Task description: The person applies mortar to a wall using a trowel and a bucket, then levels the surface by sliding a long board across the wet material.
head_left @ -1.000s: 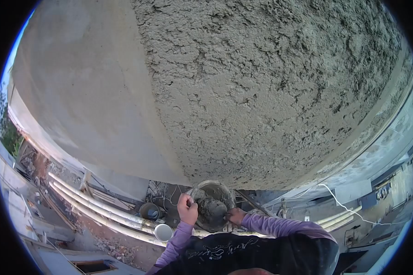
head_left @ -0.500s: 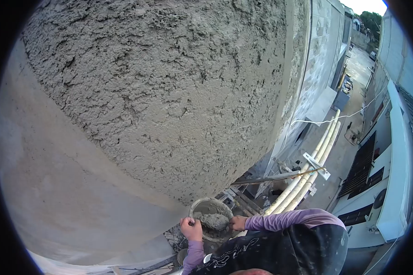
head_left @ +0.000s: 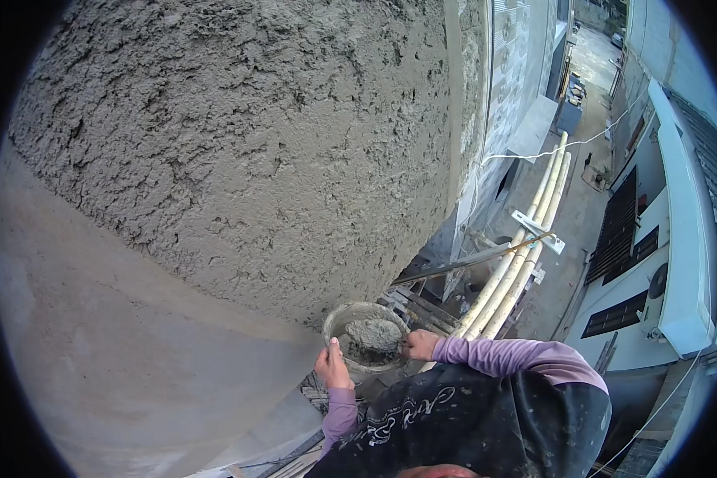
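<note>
The rough plastered wall [head_left: 247,151] rises right against the pan of mortar [head_left: 366,338], blocking the way forward. Open air lies rightward, above the white pipes [head_left: 518,255] far below.

Grey rough plaster wall [head_left: 239,151], grey mortar in a pale bucket [head_left: 336,317], purple sleeves [head_left: 502,354], white pipes [head_left: 518,255].

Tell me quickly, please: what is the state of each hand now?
Left hand: closed on the left rim of the mortar bucket.
Right hand: closed at the bucket's right rim; what it grips cannot be told.
</note>
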Available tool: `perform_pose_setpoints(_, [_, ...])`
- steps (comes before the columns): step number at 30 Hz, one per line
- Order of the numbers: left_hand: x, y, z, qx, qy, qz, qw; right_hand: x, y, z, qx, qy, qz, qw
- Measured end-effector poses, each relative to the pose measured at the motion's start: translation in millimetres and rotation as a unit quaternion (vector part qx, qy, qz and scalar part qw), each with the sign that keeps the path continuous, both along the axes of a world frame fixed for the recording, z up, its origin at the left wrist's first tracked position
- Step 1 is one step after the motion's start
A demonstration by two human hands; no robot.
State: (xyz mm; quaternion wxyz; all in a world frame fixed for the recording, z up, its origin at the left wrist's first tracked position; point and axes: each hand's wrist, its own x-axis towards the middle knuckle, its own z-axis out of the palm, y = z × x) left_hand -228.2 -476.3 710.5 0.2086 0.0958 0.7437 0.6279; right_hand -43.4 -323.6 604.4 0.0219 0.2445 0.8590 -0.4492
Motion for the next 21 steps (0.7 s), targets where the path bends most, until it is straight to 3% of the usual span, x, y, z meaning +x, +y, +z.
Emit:
perform_pose_setpoints(1, [-0.6, 0.2, -0.6, 0.002, -0.023, 0.006, 1.000, 3.1, -2.0, -4.8, 0.006, 0.020, -0.014, 1.000])
perform_pose_setpoints(2, [0.0, -0.6, -0.8, 0.004, -0.047, 0.012, 0.999, 7.8, 1.7, 69.6, -0.191, -0.070, -0.048, 0.978])
perform_pose_setpoints(5, [0.0, -10.5, 5.7, 0.016, -0.067, 0.042, 0.997, 25.6, -0.6, 78.8, -0.401, 0.020, -0.108, 0.909])
perform_pose_setpoints(9, [-8.1, -35.5, -25.6, 0.003, -0.113, 0.097, 0.989, 34.4, 11.4, 172.9, -0.558, 0.221, -0.188, 0.777])
perform_pose_setpoints(13, [-17.7, -72.5, -36.5, -0.010, -0.127, 0.140, 0.982, 34.3, 81.4, 213.9, -0.382, 0.340, -0.249, 0.822])
perform_pose_setpoints(17, [-17.9, -108.7, -22.5, -0.055, -0.098, 0.205, 0.972, 64.1, 152.1, 286.7, -0.340, 0.543, -0.324, 0.696])
perform_pose_setpoints(21, [-40.8, -164.2, -47.7, -0.116, -0.038, 0.300, 0.946, 111.3, 192.5, 371.0, -0.051, 0.681, -0.371, 0.629])
